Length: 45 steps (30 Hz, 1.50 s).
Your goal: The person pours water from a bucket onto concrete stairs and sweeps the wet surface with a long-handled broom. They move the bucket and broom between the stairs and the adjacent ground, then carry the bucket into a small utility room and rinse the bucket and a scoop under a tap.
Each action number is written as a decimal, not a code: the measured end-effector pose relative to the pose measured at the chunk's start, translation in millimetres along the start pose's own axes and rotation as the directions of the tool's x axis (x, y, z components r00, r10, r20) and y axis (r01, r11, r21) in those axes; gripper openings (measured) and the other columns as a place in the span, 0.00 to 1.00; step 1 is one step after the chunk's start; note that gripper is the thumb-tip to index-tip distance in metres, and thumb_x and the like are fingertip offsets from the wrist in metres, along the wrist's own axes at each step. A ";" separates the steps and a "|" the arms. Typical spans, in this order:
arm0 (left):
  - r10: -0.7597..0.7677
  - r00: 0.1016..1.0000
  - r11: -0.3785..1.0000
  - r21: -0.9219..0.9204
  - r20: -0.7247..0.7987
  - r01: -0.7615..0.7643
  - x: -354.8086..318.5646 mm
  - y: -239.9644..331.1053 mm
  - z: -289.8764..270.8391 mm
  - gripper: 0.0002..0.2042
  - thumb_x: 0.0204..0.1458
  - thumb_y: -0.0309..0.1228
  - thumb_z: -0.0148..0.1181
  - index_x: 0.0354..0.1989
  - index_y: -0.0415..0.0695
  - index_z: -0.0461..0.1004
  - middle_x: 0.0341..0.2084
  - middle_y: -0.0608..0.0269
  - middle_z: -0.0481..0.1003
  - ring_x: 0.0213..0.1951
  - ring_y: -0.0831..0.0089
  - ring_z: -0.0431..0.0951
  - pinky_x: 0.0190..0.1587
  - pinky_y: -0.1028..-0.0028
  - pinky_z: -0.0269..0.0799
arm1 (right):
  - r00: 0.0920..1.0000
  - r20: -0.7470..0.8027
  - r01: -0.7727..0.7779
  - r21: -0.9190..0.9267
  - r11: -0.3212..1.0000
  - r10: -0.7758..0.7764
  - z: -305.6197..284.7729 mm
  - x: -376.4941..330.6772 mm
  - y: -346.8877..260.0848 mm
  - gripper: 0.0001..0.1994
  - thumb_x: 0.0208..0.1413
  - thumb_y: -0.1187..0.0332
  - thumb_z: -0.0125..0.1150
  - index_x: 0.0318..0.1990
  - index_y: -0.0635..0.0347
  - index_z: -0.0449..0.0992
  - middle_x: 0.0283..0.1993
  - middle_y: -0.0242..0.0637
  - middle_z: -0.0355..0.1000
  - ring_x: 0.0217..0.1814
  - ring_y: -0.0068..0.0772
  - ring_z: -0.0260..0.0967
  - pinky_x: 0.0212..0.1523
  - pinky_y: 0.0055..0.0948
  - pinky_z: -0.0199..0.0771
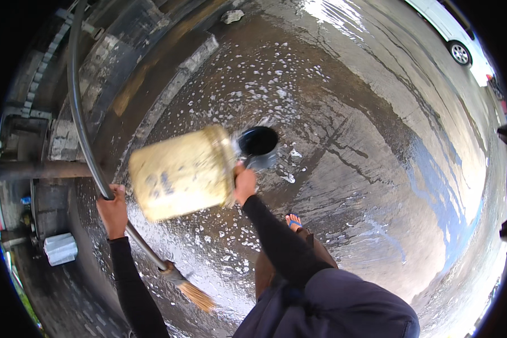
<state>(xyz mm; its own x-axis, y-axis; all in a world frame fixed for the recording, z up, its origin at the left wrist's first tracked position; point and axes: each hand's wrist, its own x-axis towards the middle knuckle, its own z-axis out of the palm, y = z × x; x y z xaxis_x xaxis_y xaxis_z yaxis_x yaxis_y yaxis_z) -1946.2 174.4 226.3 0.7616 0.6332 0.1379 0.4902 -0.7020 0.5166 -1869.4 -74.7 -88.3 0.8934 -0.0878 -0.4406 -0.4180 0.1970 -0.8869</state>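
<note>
My left hand (pixel 114 213) is closed round the long grey pole of a broom (pixel 145 243), whose straw bristles point down toward the wet, foamy floor. In my right hand (pixel 244 185), the fingers are closed at the rim of a dirty cream plastic bucket (pixel 180 174). The bucket is tipped on its side, its mouth to the right, and blurred by motion. Just beyond that hand is a round dark dipper (pixel 258 141), which the hand seems to grip together with the rim. The exact finger hold there is hidden.
White suds (pixel 265 84) and dark wet patches spread over the concrete floor (pixel 366 152). A low concrete curb (pixel 180 79) runs along the left. A pale block (pixel 61 249) lies at lower left, a stone (pixel 232 16) at the top. A white car (pixel 453 34) stands far right.
</note>
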 end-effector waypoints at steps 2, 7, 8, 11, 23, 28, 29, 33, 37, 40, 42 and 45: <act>0.023 0.998 0.999 -0.030 -0.054 -0.025 14.1 -12.1 -21.0 0.07 0.57 0.29 0.64 0.32 0.38 0.78 0.23 0.67 0.74 0.26 0.78 0.69 0.30 0.72 0.66 | 0.999 0.031 -0.043 0.025 0.999 0.043 -32.6 49.8 -10.4 0.22 0.67 0.53 0.55 0.37 0.70 0.73 0.27 0.38 0.70 0.31 0.35 0.66 0.37 0.44 0.69; 0.094 0.983 0.993 -0.054 -0.157 -0.104 52.9 -66.7 -53.7 0.05 0.58 0.27 0.62 0.36 0.38 0.78 0.27 0.69 0.75 0.29 0.81 0.68 0.32 0.74 0.64 | 0.958 -0.205 -0.008 0.679 0.734 0.200 -107.3 127.0 -58.9 0.22 0.69 0.52 0.52 0.41 0.69 0.75 0.43 0.37 0.72 0.44 0.34 0.69 0.47 0.40 0.74; 0.016 0.994 0.996 -0.087 -0.111 -0.026 61.4 -81.3 -59.9 0.04 0.58 0.26 0.62 0.37 0.39 0.78 0.29 0.70 0.76 0.29 0.83 0.68 0.32 0.75 0.64 | 0.930 -0.286 0.036 0.695 0.719 0.230 -123.7 139.0 -70.4 0.21 0.69 0.54 0.51 0.43 0.68 0.75 0.45 0.37 0.72 0.47 0.33 0.69 0.51 0.41 0.74; 0.099 0.987 0.985 -0.131 -0.125 -0.115 113.3 -129.0 -52.7 0.04 0.59 0.24 0.60 0.40 0.39 0.79 0.31 0.71 0.76 0.28 0.84 0.66 0.31 0.76 0.62 | 0.893 -0.422 0.210 0.697 0.686 0.156 -176.7 155.5 -100.5 0.20 0.72 0.55 0.45 0.47 0.65 0.75 0.48 0.37 0.74 0.50 0.34 0.72 0.58 0.44 0.73; 0.232 0.973 0.951 -0.207 -0.013 -0.230 418.1 -163.3 72.8 0.06 0.55 0.22 0.58 0.39 0.38 0.79 0.29 0.63 0.78 0.32 0.78 0.73 0.37 0.73 0.69 | 0.132 -0.990 0.414 0.006 0.910 -0.054 -248.9 121.7 -206.0 0.21 0.59 0.58 0.64 0.37 0.75 0.76 0.40 0.42 0.75 0.37 0.35 0.69 0.42 0.40 0.72; 0.254 0.967 0.941 -0.231 0.008 -0.245 543.0 -119.2 154.9 0.05 0.52 0.19 0.59 0.36 0.38 0.79 0.28 0.61 0.78 0.32 0.76 0.76 0.39 0.72 0.72 | -0.078 -0.997 0.152 -0.037 0.988 -0.026 -223.2 152.5 -217.0 0.25 0.57 0.56 0.65 0.35 0.80 0.75 0.36 0.45 0.75 0.35 0.37 0.67 0.39 0.44 0.70; 0.201 0.979 0.962 -0.196 0.024 -0.192 570.3 -109.2 170.4 0.04 0.52 0.19 0.60 0.35 0.37 0.79 0.28 0.62 0.77 0.33 0.76 0.75 0.39 0.72 0.71 | -0.101 -0.992 0.033 -0.081 0.996 -0.077 -215.8 161.1 -220.9 0.27 0.58 0.55 0.64 0.39 0.82 0.74 0.37 0.49 0.76 0.35 0.41 0.68 0.40 0.45 0.70; 0.156 0.987 0.953 -0.258 -0.025 -0.157 667.0 -61.6 221.1 0.03 0.52 0.19 0.62 0.33 0.37 0.79 0.27 0.64 0.77 0.32 0.75 0.75 0.39 0.72 0.71 | -0.094 -0.985 -0.280 -0.115 0.953 -0.147 -182.3 215.4 -259.7 0.29 0.59 0.52 0.61 0.42 0.82 0.74 0.40 0.60 0.76 0.38 0.54 0.72 0.44 0.50 0.70; 0.057 0.996 0.956 -0.283 -0.065 -0.073 757.3 4.8 270.3 0.03 0.52 0.20 0.63 0.34 0.38 0.79 0.28 0.63 0.78 0.32 0.72 0.76 0.38 0.70 0.72 | -0.036 -0.996 -0.530 -0.047 0.847 -0.077 -148.7 319.4 -329.0 0.28 0.59 0.48 0.59 0.45 0.72 0.76 0.45 0.60 0.76 0.49 0.63 0.73 0.51 0.53 0.70; 0.026 0.995 0.941 -0.333 -0.094 -0.056 820.3 54.5 303.3 0.04 0.53 0.19 0.63 0.36 0.38 0.79 0.31 0.62 0.77 0.34 0.70 0.77 0.39 0.70 0.72 | 0.046 -0.985 -0.612 -0.161 0.774 -0.168 -120.7 414.8 -368.8 0.27 0.60 0.47 0.58 0.44 0.69 0.77 0.45 0.57 0.77 0.51 0.63 0.73 0.51 0.54 0.70; 0.010 0.996 0.941 -0.336 -0.089 -0.039 868.8 87.0 327.4 0.05 0.53 0.18 0.62 0.38 0.38 0.78 0.33 0.60 0.78 0.36 0.69 0.78 0.41 0.70 0.73 | 0.117 -0.973 -0.567 -0.230 0.791 -0.199 -104.6 482.1 -388.8 0.27 0.60 0.48 0.58 0.45 0.69 0.77 0.45 0.58 0.76 0.50 0.63 0.73 0.51 0.53 0.70; -0.026 0.994 0.877 -0.480 -0.107 -0.029 942.6 133.9 364.8 0.06 0.53 0.18 0.62 0.38 0.37 0.78 0.34 0.60 0.77 0.37 0.69 0.78 0.42 0.70 0.73 | 0.245 -0.945 -0.497 -0.316 0.809 -0.218 -89.6 585.8 -422.5 0.27 0.60 0.49 0.60 0.48 0.71 0.75 0.48 0.60 0.75 0.50 0.64 0.72 0.51 0.51 0.70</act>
<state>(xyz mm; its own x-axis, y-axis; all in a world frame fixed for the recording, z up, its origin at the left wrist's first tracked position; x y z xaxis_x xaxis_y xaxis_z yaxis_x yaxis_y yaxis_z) -1008.0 558.3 117.2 0.6989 0.6824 0.2140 0.2047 -0.4776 0.8544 -1184.2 -296.9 15.8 0.1550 -0.9868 -0.0461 -0.8335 -0.1056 -0.5423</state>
